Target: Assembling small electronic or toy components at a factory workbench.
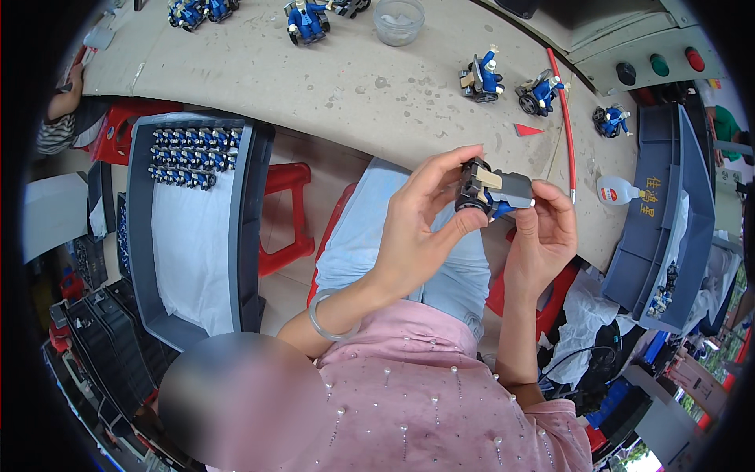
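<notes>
Left tray: a deep grey plastic tray (249, 228) has a white liner sheet (189, 252); rows of small blue-dressed figurines (193, 157) stand at its far end.
Far edge of worktable: two seated figurines (189, 13) are close together, then comes another one in blue (307, 22), and a clear plastic bowl (399, 22).
Red stool: the stool (288, 175) is just beside the tray, below the table level.
Left hand: the hand (417, 216) has a pale bangle (321, 318) on its wrist; thumb and fingers are closed around the wheeled side of the toy wheelchair (499, 189).
Toy wheelchair: it is above the lap, near the table edge, between both hands — dark grey, with a beige block and a bit of blue.
Right hand: the hand (548, 236) pinches the grey end with thumb and fingertips, the gap only as wide as the part.
Right side of table: three wheelchair figurines (540, 94) form a loose row; a red triangular piece (528, 130) lies near a long red rod (565, 118).
Far right: a white squeeze bottle (616, 190) is beside a blue-grey crate (657, 145).
</notes>
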Tool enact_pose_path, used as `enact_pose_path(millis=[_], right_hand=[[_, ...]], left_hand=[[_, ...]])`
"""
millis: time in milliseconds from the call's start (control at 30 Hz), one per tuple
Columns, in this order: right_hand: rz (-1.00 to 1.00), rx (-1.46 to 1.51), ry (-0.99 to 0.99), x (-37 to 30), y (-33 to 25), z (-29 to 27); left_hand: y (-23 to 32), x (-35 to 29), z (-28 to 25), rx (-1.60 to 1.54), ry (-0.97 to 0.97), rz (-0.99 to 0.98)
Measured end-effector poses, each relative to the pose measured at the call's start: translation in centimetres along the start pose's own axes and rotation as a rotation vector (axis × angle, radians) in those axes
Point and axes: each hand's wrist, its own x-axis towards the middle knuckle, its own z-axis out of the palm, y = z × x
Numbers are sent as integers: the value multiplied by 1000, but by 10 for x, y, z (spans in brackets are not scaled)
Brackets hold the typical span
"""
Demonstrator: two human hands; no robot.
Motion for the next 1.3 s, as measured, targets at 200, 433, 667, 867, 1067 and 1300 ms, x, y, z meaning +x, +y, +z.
enact_pose_path(millis=[200, 433, 667, 867, 1067, 1300], right_hand=[[-113, -133, -91, 16, -9, 0], [-245, -541, -293, 31, -21, -3], [-33, -462, -399, 28, -25, 0], [53, -265, -359, 26, -28, 4], [164, -187, -312, 27, -30, 4], [164, -183, -310, 27, -32, 4]], left_hand=[[4, 2, 2, -189, -25, -113], [3, 4, -1, -179, -38, -94], [3, 1, -3, -185, -66, -23], [1, 0, -3, -172, -71, -44], [4, 1, -1, -178, -50, -45], [5, 3, -3, -287, -52, -121]])
